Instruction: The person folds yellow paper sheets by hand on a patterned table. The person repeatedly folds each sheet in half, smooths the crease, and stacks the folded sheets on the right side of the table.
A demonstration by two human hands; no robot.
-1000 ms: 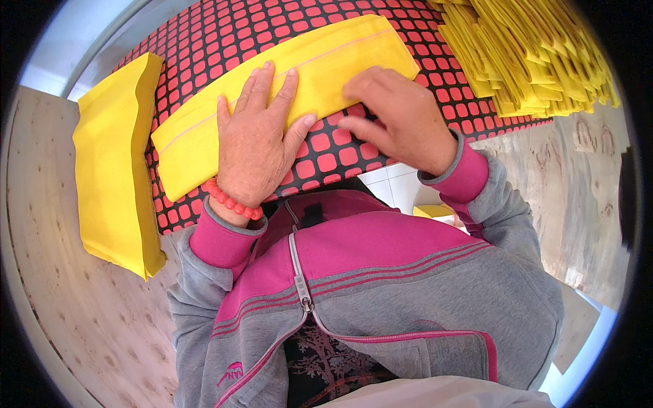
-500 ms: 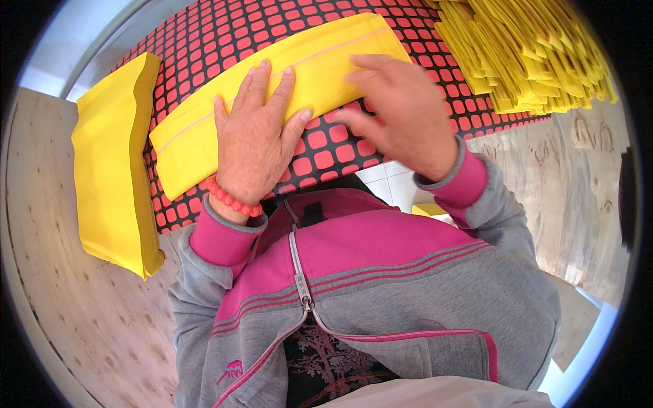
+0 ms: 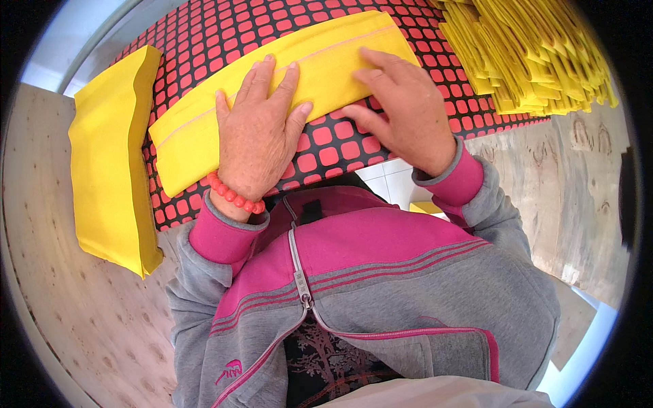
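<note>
A long folded piece of yellow fabric lies slantwise on the red-and-black patterned cover, a pale stitched line running along its length. Flat on its left half rests my left hand, fingers spread, with a red bead bracelet at the wrist. My right hand is at the fabric's right part, fingers apart and slightly curved; nothing shows between them. Whether its fingertips press the cloth or hover just over it, I cannot tell.
A stack of folded yellow pieces lies at the left. A larger heap of yellow folded pieces fills the far right. The patterned cover lies between pale wooden boards on both sides.
My right hand, blurred before, now shows sharply and its fingers have shifted slightly to the right. My left hand stays spread on the fabric, which has barely moved.
</note>
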